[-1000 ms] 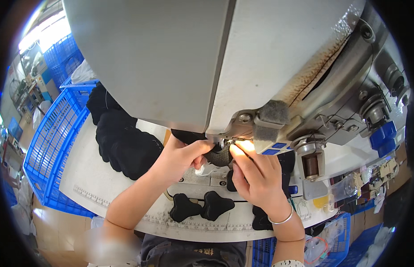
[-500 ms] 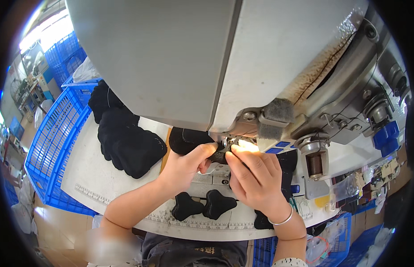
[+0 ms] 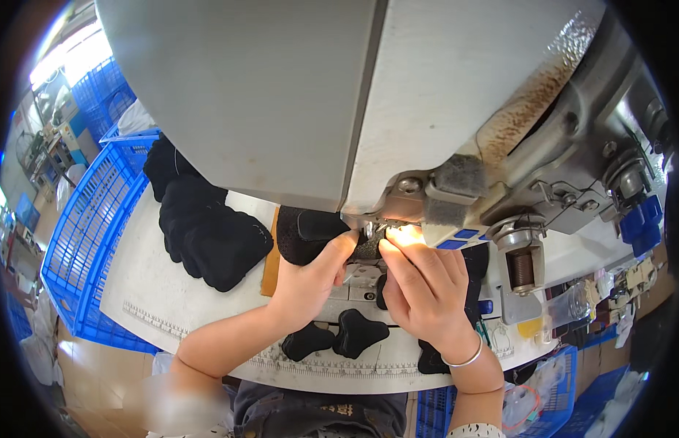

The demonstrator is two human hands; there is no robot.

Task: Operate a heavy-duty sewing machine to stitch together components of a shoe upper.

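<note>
Under the lit needle area (image 3: 369, 230) of a grey sewing machine (image 3: 259, 102) lies a black padded fabric piece (image 3: 296, 244). My left hand (image 3: 308, 281) pinches its near edge, thumb on top and fingers curled below. On the needle's other side my right hand (image 3: 427, 281) presses its fingertips together on the fabric close to the presser foot. The machine head hides part of the piece. Two small three-lobed black pads (image 3: 360, 334) lie in front of my hands, on the white table (image 3: 157, 285).
A heap of black padded pieces (image 3: 215, 241) rests at left, beside a blue plastic crate (image 3: 91, 233). More black fabric (image 3: 474, 281) lies right of my right hand. A thread tension unit (image 3: 520, 266) juts out at right. A ruler strip (image 3: 281, 363) follows the table's front edge.
The black piece has turned and shifted slightly at the needle, showing more of its top. My left hand has straightened its thumb along the edge; my right fingertips have moved a little right.
</note>
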